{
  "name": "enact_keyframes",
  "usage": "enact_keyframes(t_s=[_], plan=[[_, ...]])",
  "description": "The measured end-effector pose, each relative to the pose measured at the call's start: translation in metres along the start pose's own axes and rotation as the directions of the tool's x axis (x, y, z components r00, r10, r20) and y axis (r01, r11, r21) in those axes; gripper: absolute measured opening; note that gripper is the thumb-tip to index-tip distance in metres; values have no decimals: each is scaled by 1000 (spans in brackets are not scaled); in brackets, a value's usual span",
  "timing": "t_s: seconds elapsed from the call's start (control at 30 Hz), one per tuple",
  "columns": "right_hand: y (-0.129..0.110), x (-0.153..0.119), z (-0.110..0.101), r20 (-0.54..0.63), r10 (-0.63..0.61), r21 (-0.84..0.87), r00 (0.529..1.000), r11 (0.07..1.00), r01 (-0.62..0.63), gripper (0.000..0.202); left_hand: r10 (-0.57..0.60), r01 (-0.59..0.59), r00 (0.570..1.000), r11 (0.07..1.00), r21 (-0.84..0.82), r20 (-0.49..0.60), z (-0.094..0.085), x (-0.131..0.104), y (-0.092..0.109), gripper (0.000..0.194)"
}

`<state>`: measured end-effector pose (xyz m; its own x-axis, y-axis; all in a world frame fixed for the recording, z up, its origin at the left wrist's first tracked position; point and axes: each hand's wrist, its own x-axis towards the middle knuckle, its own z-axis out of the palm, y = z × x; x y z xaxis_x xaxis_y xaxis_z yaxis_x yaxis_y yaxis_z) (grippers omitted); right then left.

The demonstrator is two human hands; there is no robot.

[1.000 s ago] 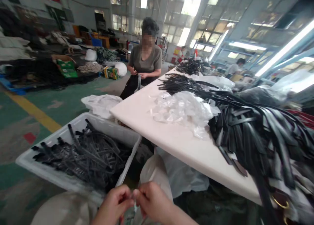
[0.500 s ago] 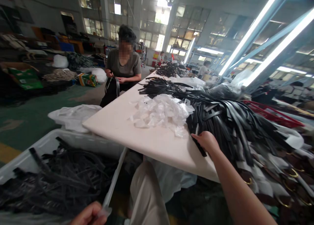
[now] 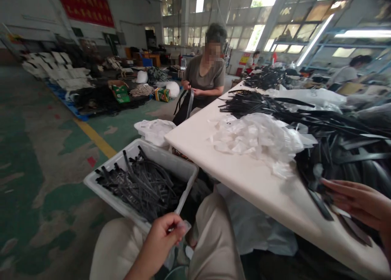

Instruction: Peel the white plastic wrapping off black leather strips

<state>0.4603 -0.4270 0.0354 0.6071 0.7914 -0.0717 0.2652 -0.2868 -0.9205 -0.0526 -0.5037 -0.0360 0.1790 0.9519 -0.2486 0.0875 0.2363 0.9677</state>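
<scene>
Much seemingly left among straps (image 3: 339, 152) on table (image 3: 241, 166), with some perhaps finished in bin (image 3: 114, 202): pinched scrap (image 3: 185, 226) in left grip (image 3: 163, 233), held right grip (image 3: 357, 199) by straps, too blurred to tell if closed.

**Lettering around me, none of it legible**

From where I sit I can't read a single word, number or brand. In the upper left of the frame, a red wall banner (image 3: 84, 5) carries two rows of yellow characters, too blurred for me to make out. Left of centre, green packaging (image 3: 121, 93) and a yellow-and-green carton (image 3: 161, 95) show patterns too small for me to read. Right of the upper centre, a distant yellow-and-red sign (image 3: 244, 58) is just as unclear to me.
</scene>
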Motion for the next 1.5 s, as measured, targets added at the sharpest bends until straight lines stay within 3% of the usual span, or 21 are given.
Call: enact_keyframes(t_s=[0.03,0.07,0.13,0.27,0.37,0.43,0.53,0.6,0.7,0.83,0.9,1.0,1.07,1.13,1.2,1.27,1.33,1.37,1.43,1.5], plan=[[-1,-19,7,181,101,88,978,989,-118,40,-3,3,1000,1000,-21,6,2,0,-1,55],[-3,-44,19,371,173,172,912,952,-251,41,-8,8,1000,999,-42,14,4,0,-1,55],[-5,-105,56,545,117,283,830,906,-313,39,-22,25,999,996,-83,42,10,-1,0,54],[-13,-227,150,672,38,257,740,924,-282,47,-45,53,996,993,-107,77,18,-4,8,43],[-22,-269,193,669,-86,279,738,950,-143,45,-59,64,996,994,-87,61,18,-11,12,30],[-26,-271,203,661,-149,305,736,949,-82,44,-58,62,997,995,-77,46,16,-16,12,21],[-22,-261,208,713,-217,305,666,952,-17,44,-53,54,998,997,-57,27,14,-22,11,14],[-14,-258,212,734,-254,303,629,953,31,44,-47,48,999,997,-65,18,15,-23,9,13],[-1,-262,219,732,-287,270,617,955,123,45,-27,28,999,997,-71,21,18,-22,5,18],[4,-265,220,767,-352,294,536,936,194,37,-47,47,998,999,8,46,20,-21,-3,18],[2,-258,218,736,-337,389,587,920,40,45,-83,81,995,996,27,56,19,-21,-7,15],[0,-242,214,676,-126,461,726,841,-284,53,-122,118,991,991,65,64,14,-23,-8,10],[1,-236,213,632,-70,437,771,854,-281,49,-134,123,987,985,119,88,13,-23,-3,7],[3,-238,213,599,-198,400,776,913,-76,44,-116,87,986,971,224,117,14,-22,6,6],[6,-248,214,598,-359,390,716,911,131,40,-68,20,990,938,346,127,18,-19,15,8],[10,-258,215,623,-442,413,645,887,209,35,-24,-30,992,905,424,121,21,-18,23,8],[11,-261,214,673,-414,435,613,892,125,30,-7,-47,993,895,443,121,19,-16,26,8],[11,-258,214,686,-378,462,622,886,29,32,-13,-43,992,894,446,122,16,-16,27,8],[8,-245,211,660,-278,550,698,812,-196,36,-30,-28,992,890,455,120,7,-15,26,8],[3,-231,211,569,-189,647,800,704,-294,33,-19,-37,994,872,488,108,-2,-11,24,11]])
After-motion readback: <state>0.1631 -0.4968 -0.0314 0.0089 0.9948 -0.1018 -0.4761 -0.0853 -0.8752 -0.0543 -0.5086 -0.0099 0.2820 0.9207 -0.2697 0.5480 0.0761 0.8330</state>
